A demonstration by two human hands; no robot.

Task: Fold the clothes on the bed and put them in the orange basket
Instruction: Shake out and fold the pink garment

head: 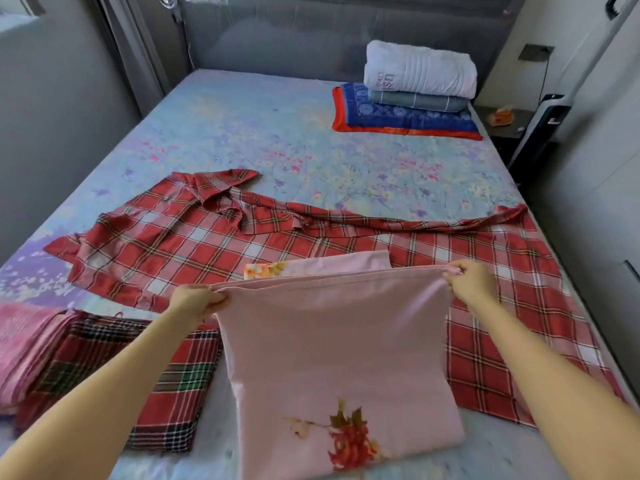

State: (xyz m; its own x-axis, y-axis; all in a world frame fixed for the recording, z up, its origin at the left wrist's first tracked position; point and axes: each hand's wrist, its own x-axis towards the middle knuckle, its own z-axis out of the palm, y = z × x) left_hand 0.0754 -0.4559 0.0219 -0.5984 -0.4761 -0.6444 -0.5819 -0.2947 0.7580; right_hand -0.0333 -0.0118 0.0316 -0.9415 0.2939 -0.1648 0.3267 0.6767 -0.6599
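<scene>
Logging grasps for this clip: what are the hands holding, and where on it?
Both hold the pink cloth by its top edge: left hand at the left corner, right hand at the right.

Between left hand [196, 300] and right hand [470, 279]: held cloth [329, 348]. Beneath and beyond both: spread cloth [173, 244] on bed [242, 133]. Left of left hand: folded pile [104, 358]. Far beyond right hand: stacked bedding [415, 88].

Bed [512, 209] has a pale blue flowery sheet [242, 133]. A big red plaid cloth [207, 244] sprawls across mid-frame, rumpled along its top. Lower left there's a folded dark plaid cloth [166, 386] touching a pink striped cloth [20, 341]. At lower centre, the pink floral cloth [329, 358] has its bottom end on the sheet. Upper right, a blue-and-orange blanket [415, 119] sits under a folded pile [422, 69].
</scene>
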